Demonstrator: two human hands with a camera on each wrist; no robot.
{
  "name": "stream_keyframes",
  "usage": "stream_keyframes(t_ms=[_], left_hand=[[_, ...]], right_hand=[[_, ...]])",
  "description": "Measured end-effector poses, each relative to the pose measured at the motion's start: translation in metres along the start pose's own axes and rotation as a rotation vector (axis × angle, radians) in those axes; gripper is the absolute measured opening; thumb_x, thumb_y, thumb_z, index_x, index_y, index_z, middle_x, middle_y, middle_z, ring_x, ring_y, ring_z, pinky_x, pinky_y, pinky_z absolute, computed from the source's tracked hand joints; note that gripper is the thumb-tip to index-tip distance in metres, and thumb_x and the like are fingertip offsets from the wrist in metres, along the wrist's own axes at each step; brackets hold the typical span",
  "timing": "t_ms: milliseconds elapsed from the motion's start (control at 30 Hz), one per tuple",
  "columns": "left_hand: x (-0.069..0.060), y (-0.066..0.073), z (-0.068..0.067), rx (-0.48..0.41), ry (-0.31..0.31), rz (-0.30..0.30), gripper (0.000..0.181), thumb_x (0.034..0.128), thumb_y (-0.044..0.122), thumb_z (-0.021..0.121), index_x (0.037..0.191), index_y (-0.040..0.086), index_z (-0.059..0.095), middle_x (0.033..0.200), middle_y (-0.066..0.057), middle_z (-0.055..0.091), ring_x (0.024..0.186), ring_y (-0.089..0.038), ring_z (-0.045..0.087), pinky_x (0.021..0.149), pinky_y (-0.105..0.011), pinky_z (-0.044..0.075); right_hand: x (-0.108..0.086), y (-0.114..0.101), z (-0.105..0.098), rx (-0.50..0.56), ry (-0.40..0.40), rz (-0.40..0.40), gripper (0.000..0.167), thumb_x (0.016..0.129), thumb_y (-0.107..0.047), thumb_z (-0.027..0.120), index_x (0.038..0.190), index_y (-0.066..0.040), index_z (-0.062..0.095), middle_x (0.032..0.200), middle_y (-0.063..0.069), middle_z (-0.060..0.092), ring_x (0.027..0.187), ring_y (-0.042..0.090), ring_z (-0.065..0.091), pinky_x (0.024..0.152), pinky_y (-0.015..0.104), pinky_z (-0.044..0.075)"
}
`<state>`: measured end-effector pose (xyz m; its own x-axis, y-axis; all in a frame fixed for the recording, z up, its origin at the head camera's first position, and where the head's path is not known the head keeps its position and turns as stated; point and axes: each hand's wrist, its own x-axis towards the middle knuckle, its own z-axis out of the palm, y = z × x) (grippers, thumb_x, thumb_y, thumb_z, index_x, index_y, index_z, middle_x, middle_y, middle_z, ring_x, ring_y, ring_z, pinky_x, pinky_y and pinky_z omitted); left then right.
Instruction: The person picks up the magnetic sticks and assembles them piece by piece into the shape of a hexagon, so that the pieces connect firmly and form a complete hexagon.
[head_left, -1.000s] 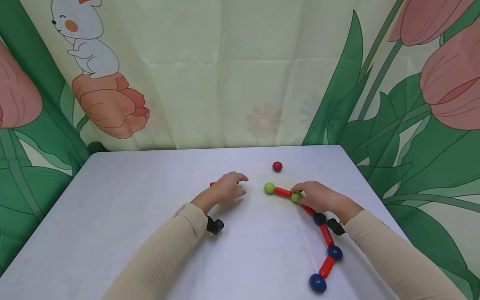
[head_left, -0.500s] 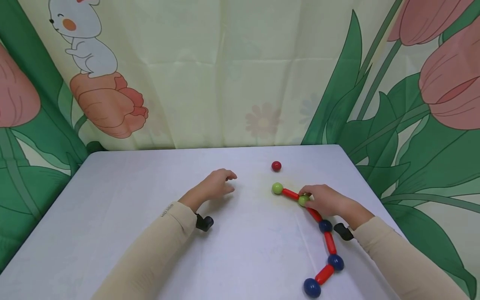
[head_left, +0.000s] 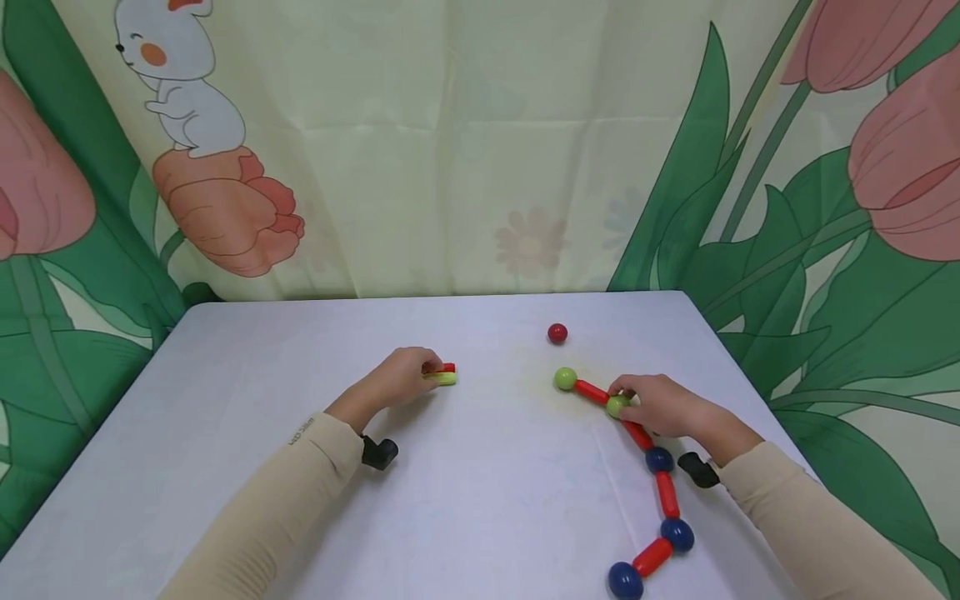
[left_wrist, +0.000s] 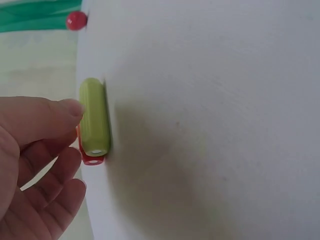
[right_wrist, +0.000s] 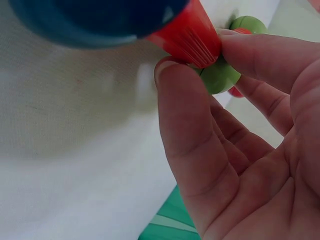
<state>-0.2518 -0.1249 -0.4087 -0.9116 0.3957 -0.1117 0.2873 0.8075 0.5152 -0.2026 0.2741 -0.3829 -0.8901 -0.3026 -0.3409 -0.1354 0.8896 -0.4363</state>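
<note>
In the head view my left hand [head_left: 397, 377] is at two short toy building rods lying side by side left of the table's middle. Its thumb lies on the green rod [left_wrist: 95, 116], and its fingers curl toward the red rod [left_wrist: 92, 159] behind. My right hand [head_left: 663, 406] pinches a green ball [right_wrist: 221, 77] where a red rod [right_wrist: 192, 40] joins it. That ball belongs to a chain. One red rod leads to the green end ball [head_left: 566, 378]; the other way, red rods and blue balls [head_left: 677, 535] bend down toward the front.
A loose red ball [head_left: 557, 333] lies near the table's back edge, beyond the chain. The white-covered table [head_left: 225, 433] ends at a printed curtain [head_left: 390, 167]. The blue end ball [head_left: 626, 581] lies at the bottom of the head view.
My left hand has drawn back leftward, uncovering the rods' right ends, and its fingers have closed in on them. The right hand has shifted slightly right and nearer with the chain.
</note>
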Motion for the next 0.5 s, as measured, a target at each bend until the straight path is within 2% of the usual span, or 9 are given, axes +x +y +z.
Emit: stream_keyframes(t_ms=[133,267,367,500], left_hand=[[0.001,0.001,0.004,0.016,0.005,-0.015,0.018,0.0903,0.004,0.070,0.108,0.004,0.070,0.102,-0.006,0.067,0.094,-0.022,0.058,0.090,-0.037,0.050],[0.002,0.005,0.009,0.036,0.007,0.022,0.016,0.0886,0.001,0.071,0.105,0.003,0.070,0.097,-0.005,0.066,0.092,-0.021,0.058,0.089,-0.037,0.050],[0.005,0.011,0.016,0.039,-0.003,0.046,0.017,0.0878,-0.002,0.070,0.105,0.003,0.070,0.096,-0.004,0.066,0.091,-0.020,0.059,0.088,-0.036,0.050],[0.013,0.023,0.025,0.040,-0.021,0.045,0.018,0.0890,0.000,0.069,0.106,0.005,0.070,0.096,-0.002,0.066,0.091,-0.018,0.059,0.088,-0.036,0.050]], right_hand=[[0.001,0.002,0.001,0.002,-0.001,0.000,0.036,0.093,-0.009,0.067,0.128,-0.005,0.060,0.116,0.018,0.060,0.086,0.023,0.055,0.065,0.031,0.054],[0.003,0.004,0.002,0.000,0.002,0.001,0.036,0.094,-0.009,0.067,0.129,-0.005,0.059,0.117,0.018,0.060,0.086,0.023,0.055,0.065,0.031,0.054],[0.004,0.005,0.003,0.000,0.005,0.003,0.036,0.094,-0.010,0.067,0.129,-0.005,0.059,0.118,0.019,0.060,0.085,0.023,0.055,0.065,0.031,0.054],[0.005,0.006,0.004,-0.003,0.008,-0.005,0.037,0.094,-0.010,0.067,0.129,-0.006,0.059,0.119,0.018,0.060,0.086,0.023,0.054,0.065,0.030,0.054]])
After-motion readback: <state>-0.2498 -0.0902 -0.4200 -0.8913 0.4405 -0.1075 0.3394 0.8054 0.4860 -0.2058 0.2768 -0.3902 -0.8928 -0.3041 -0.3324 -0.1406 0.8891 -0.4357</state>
